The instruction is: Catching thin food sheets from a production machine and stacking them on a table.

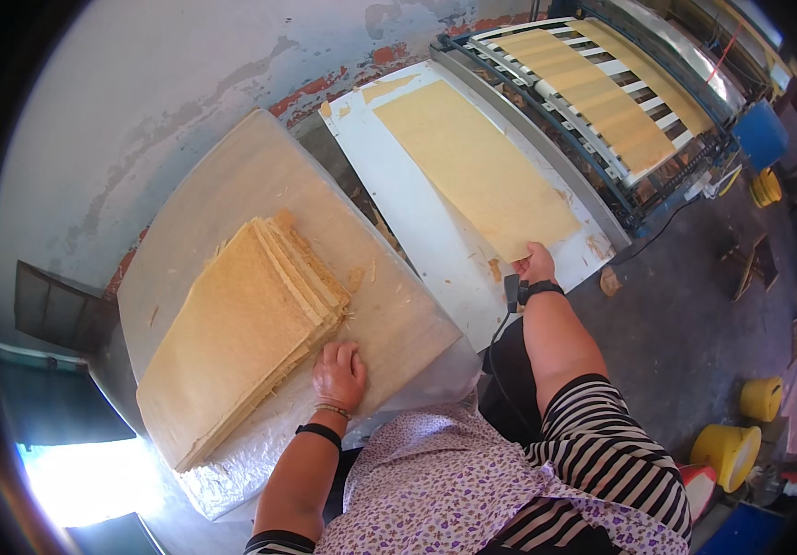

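Note:
My right hand (pixel 536 263) pinches the near corner of a thin tan sheet (pixel 475 159), which looks like wood veneer. Most of that sheet lies across a white board (pixel 454 291), its near corner slightly lifted. On the table to the left sits a thick stack of similar sheets (pixel 232 333), with ragged, splintered edges. My left hand (pixel 341 374) rests on the tabletop beside the stack's near edge, fingers curled downward. Its fingertips are partly hidden, so whether they grip anything is unclear.
A plastic-covered table (pixel 412 340) bears the stack. Past the white board stands a machine (pixel 620 90) with white slats carrying two tan sheets. Torn scraps (pixel 599 244) litter the board. Yellow buckets (pixel 724 451) stand on the floor at right. A cable (pixel 499 340) hangs from my right wrist.

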Available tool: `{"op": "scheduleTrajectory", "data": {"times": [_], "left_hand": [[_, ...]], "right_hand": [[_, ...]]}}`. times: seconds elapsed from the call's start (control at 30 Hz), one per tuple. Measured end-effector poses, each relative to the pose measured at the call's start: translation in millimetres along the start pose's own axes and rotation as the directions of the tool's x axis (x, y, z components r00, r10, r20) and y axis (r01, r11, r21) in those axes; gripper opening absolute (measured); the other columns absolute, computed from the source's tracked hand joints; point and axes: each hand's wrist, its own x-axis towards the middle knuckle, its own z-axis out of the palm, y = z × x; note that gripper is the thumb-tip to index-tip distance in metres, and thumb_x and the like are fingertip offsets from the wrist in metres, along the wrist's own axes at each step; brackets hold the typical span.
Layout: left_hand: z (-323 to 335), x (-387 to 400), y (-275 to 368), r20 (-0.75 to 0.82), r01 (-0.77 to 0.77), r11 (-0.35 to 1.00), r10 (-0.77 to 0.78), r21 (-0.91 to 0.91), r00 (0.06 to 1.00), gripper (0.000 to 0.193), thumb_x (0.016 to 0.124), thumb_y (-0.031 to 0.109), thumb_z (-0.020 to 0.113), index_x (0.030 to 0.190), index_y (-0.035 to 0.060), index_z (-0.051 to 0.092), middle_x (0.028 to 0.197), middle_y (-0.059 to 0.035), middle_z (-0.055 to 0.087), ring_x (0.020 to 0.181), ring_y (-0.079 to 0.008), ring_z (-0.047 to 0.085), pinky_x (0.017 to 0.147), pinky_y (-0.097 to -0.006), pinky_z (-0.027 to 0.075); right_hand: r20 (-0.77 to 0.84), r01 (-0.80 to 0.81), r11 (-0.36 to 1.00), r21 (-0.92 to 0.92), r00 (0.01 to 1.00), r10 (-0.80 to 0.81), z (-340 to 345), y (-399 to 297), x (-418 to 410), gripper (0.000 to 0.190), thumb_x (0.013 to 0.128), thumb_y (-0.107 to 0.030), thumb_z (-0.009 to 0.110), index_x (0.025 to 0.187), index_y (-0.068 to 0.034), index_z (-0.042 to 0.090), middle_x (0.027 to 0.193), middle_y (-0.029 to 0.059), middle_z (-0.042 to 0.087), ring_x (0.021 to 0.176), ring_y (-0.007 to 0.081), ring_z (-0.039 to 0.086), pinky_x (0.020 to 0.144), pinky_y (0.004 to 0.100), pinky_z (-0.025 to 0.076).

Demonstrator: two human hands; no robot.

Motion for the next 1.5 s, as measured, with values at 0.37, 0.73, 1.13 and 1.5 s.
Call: {"op": "scheduleTrajectory", "data": {"times": [0.37, 0.73, 1.13, 1.5], "left_hand": [[0, 1, 4, -0.003, 0.001, 1.0, -0.001, -0.002, 1.0, 0.015, 0.077, 0.011, 0.06, 0.092, 0.0115, 0.06, 0.093, -0.0119, 0.056, 0.084, -0.0329, 0.058, 0.07, -0.0432, 0.048], [1, 2, 2, -0.004, 0.011, 1.0, -0.011, -0.003, 1.0, 0.015, 0.076, 0.011, 0.06, 0.091, 0.0111, 0.06, 0.093, -0.0109, 0.057, 0.085, -0.0325, 0.058, 0.072, -0.0425, 0.048], [1, -2, -1, 0.033, 0.023, 1.0, -0.023, -0.009, 0.999, 0.016, 0.078, 0.011, 0.06, 0.094, 0.0107, 0.059, 0.094, -0.0127, 0.056, 0.087, -0.0336, 0.057, 0.073, -0.0429, 0.047], [5, -2, -6, 0.001, 0.02, 1.0, -0.02, -0.012, 1.0, 0.015, 0.078, 0.011, 0.06, 0.093, 0.0106, 0.059, 0.093, -0.0122, 0.056, 0.087, -0.0329, 0.057, 0.073, -0.0426, 0.048]], "right_hand": [[-0.037, -0.062, 0.998, -0.015, 0.997, 0.061, 9, -3, -7, 0.028, 0.092, -0.027, 0.06, 0.113, -0.009, 0.054, 0.104, 0.0084, 0.065, 0.088, 0.0231, 0.066, 0.074, 0.0385, 0.054], [0.19, -0.062, 0.98, 0.19, 0.981, 0.025, 16, -11, -17, 0.052, 0.092, -0.047, 0.052, 0.129, -0.012, 0.045, 0.126, 0.0093, 0.057, 0.112, 0.0269, 0.056, 0.092, 0.0468, 0.046], [0.35, -0.068, 0.951, 0.301, 0.936, -0.044, 17, -21, -36, 0.077, 0.088, -0.072, 0.029, 0.136, -0.012, 0.04, 0.134, 0.0096, 0.05, 0.12, 0.0285, 0.049, 0.1, 0.0457, 0.04], [0.426, -0.084, 0.941, 0.327, 0.902, -0.067, 19, -15, -18, 0.072, 0.09, -0.068, 0.03, 0.131, -0.011, 0.045, 0.127, 0.0102, 0.056, 0.112, 0.0297, 0.055, 0.088, 0.0491, 0.046]]}}
